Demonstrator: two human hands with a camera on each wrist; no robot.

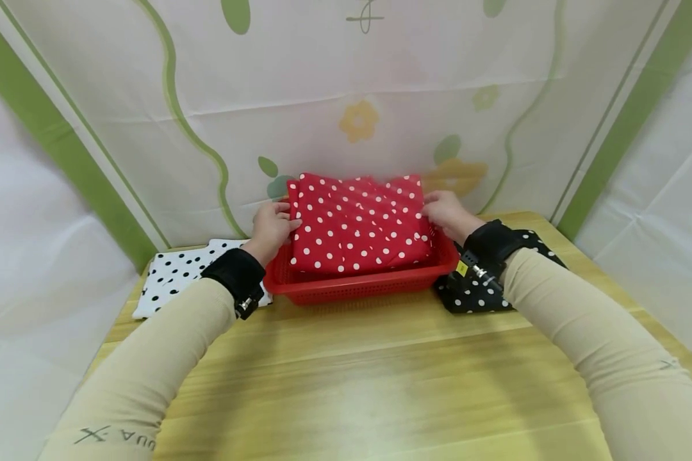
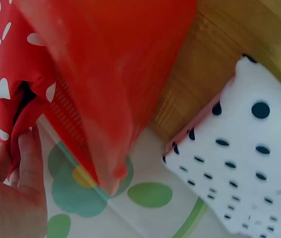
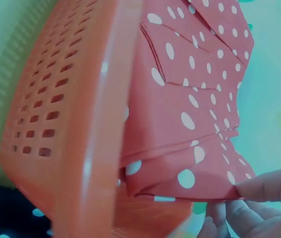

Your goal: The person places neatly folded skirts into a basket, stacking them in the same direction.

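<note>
Currently: 1 folded red polka-dot cloth (image 1: 360,221), held at both far corners over a red plastic basket (image 1: 360,285).

Item lies on top of the basket, its far edge overhanging the rim toward the backdrop, on a wooden table (image 1: 346,378). Left hand (image 1: 272,227) grips the left far corner, fingers curled round the fold; the left wrist view shows fingers (image 2: 31,163) tucked against the red fabric. Right hand (image 1: 446,214) pinches the right far corner, fingertips (image 3: 264,188) closed on the layered edge. Handling, as judged: light, soft, limp, several layers thick, likely to sag or unfold if lifted by 1 point; not fragile, not slippery. Best hold: 2 opposite corners, all layers pinched together. Adjacent stock: 1 white black-dotted cloth (image 1: 179,272) left of basket; 1 black white-dotted cloth (image 1: 484,291) right of it.
</note>
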